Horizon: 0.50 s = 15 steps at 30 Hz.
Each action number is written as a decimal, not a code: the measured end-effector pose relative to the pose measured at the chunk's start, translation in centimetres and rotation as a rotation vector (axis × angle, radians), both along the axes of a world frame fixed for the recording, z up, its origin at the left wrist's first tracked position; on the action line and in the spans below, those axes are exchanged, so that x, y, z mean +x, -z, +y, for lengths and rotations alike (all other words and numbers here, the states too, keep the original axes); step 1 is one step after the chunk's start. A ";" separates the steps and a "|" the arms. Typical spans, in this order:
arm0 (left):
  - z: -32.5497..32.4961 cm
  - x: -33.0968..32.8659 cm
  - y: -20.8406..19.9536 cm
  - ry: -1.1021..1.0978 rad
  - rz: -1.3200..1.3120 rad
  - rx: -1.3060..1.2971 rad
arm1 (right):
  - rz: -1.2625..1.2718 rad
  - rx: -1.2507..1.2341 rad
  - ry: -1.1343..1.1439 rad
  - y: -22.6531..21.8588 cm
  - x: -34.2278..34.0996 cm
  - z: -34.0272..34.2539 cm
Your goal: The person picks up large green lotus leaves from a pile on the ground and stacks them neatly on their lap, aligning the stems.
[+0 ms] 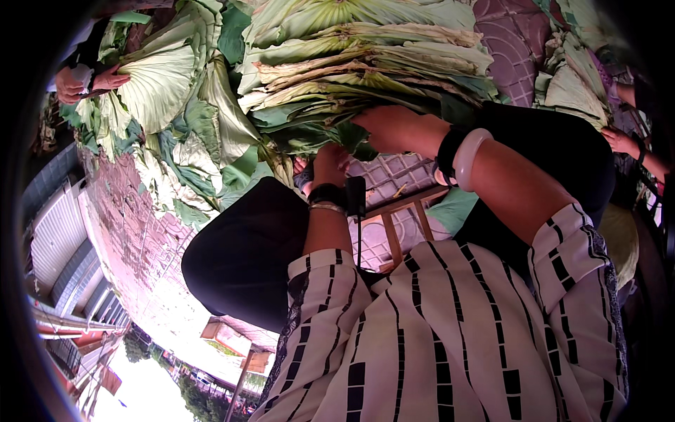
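A thick stack of large lotus leaves (365, 63), pale green with browned, curling edges, lies in front of me. At its near edge a dark green lotus leaf (358, 135) hangs down. My right hand (401, 130) is closed on this leaf's edge, with its fingertips hidden behind the leaf. Lower and to the left, my left hand (332, 162) is held close beneath the same near edge. Its fingers are curled in, and whatever they grip is too small or covered to make out.
More leaves (158, 91) are heaped at the left, where another person's hands (88, 83) touch one. Another person's hand (620, 142) is beside leaves (576, 91) at the right. A wooden frame (389, 235) lies between my knees on patterned paving (387, 172).
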<state>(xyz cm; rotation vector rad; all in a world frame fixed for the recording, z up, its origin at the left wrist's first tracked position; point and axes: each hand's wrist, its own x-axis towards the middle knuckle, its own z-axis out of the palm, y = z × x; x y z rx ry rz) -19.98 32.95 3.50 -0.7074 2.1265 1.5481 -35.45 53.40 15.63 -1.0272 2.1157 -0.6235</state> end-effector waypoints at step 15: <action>2.4 -7.5 -9.6 -1.064 -0.099 1.021 | -0.149 0.215 -0.090 -2.8 -0.7 -0.8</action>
